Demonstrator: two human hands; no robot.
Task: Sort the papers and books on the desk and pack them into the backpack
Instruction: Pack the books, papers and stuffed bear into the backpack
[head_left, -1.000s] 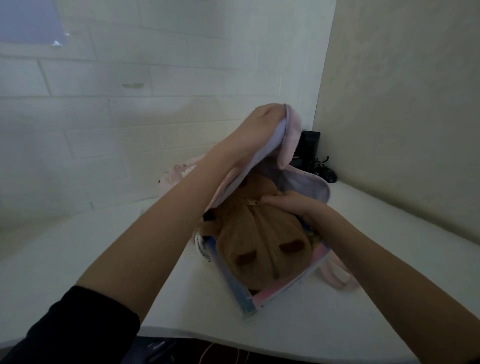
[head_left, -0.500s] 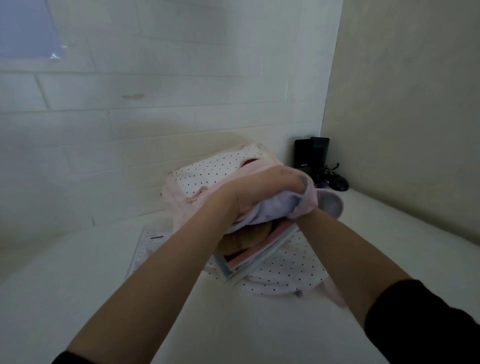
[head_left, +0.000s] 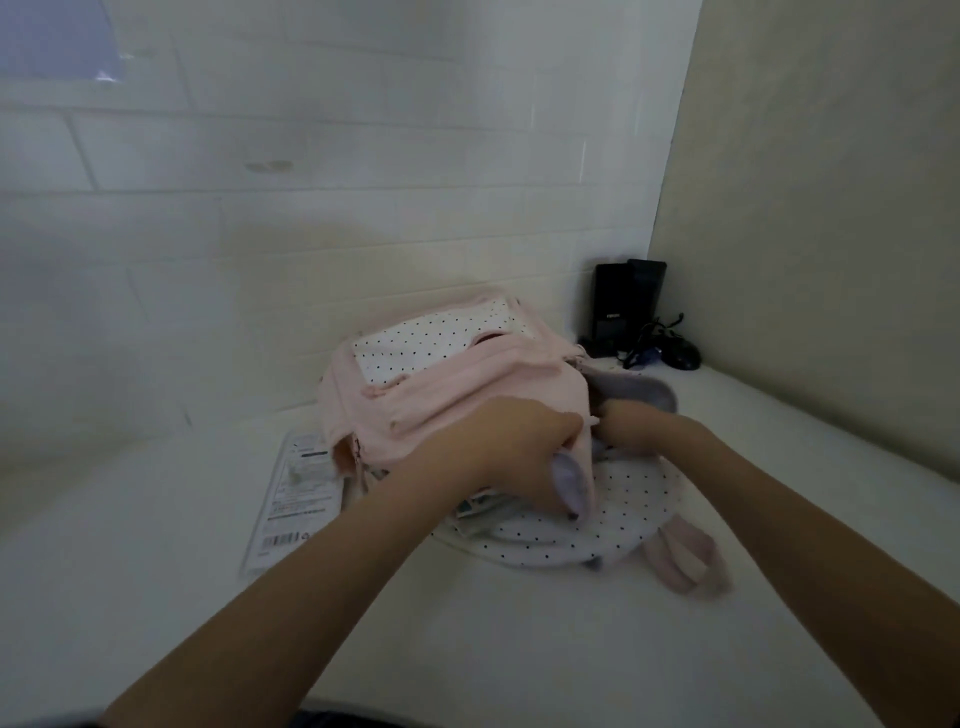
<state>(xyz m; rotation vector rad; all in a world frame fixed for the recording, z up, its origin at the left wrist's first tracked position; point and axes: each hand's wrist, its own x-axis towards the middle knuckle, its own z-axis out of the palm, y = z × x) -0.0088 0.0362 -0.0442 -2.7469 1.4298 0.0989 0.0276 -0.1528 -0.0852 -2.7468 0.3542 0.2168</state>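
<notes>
A pink backpack (head_left: 457, 384) with white dotted panels lies on the white desk (head_left: 467, 634), its front flap folded down over the opening. My left hand (head_left: 519, 457) grips the flap's pink and lilac edge and holds it low over the contents. My right hand (head_left: 621, 423) reaches into the opening under the flap; its fingers are hidden inside. Corners of books or papers (head_left: 480, 506) peek out beneath my left hand. A printed sheet (head_left: 296, 499) lies flat on the desk, partly under the backpack's left side.
A black box (head_left: 623, 306) and a dark tangle of cable and mouse (head_left: 670, 351) sit in the far right corner. A pink strap (head_left: 691, 556) trails on the desk at the right. Walls close off the back and right.
My left hand has pulled the flap from raised high down over the opening, covering the brown plush item. My right hand stays inside. The printed sheet has come into view.
</notes>
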